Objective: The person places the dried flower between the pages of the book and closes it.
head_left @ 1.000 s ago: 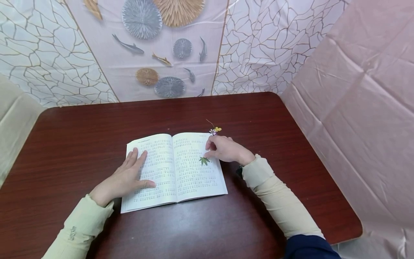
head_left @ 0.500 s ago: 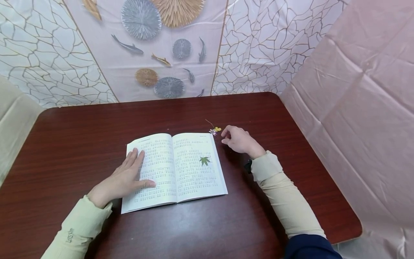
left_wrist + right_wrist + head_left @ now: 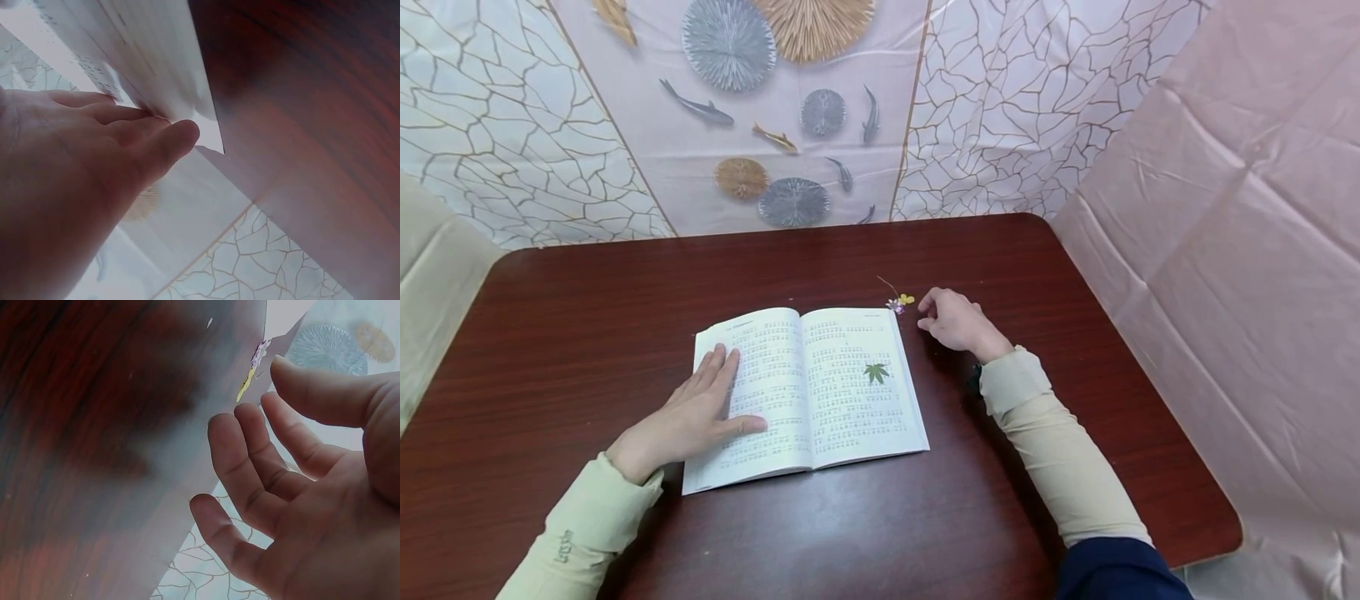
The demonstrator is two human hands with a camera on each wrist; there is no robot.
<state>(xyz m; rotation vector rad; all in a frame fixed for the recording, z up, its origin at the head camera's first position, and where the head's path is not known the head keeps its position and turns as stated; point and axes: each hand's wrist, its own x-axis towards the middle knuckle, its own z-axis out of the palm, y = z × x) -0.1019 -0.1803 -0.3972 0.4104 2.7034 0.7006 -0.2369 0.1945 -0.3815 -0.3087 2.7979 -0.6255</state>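
An open book (image 3: 850,417) with printed pages lies on the dark red wooden table (image 3: 1000,500). My left hand (image 3: 692,408) rests flat on its left page, thumb and fingers spread; the left wrist view shows those fingers along the page edge. On the right page lies a small green star-shaped leaf (image 3: 876,373). Just past the book's top right corner are small flowers, a yellow one (image 3: 906,299) and a purple-white one (image 3: 895,306), with a thin stem. My right hand (image 3: 958,321) hovers just right of them, fingers loosely bent and holding nothing, as the right wrist view (image 3: 300,481) shows.
Behind the table hangs a patterned cloth (image 3: 820,167) with printed fish and round shapes. A plain pinkish cloth (image 3: 1247,275) hangs along the right side. The table's rounded far right corner (image 3: 1033,223) lies beyond my right hand.
My right hand has drawn back from the leaf and moved right and away to beside the flowers. The leaf stays on the right page. My left hand has hardly moved.
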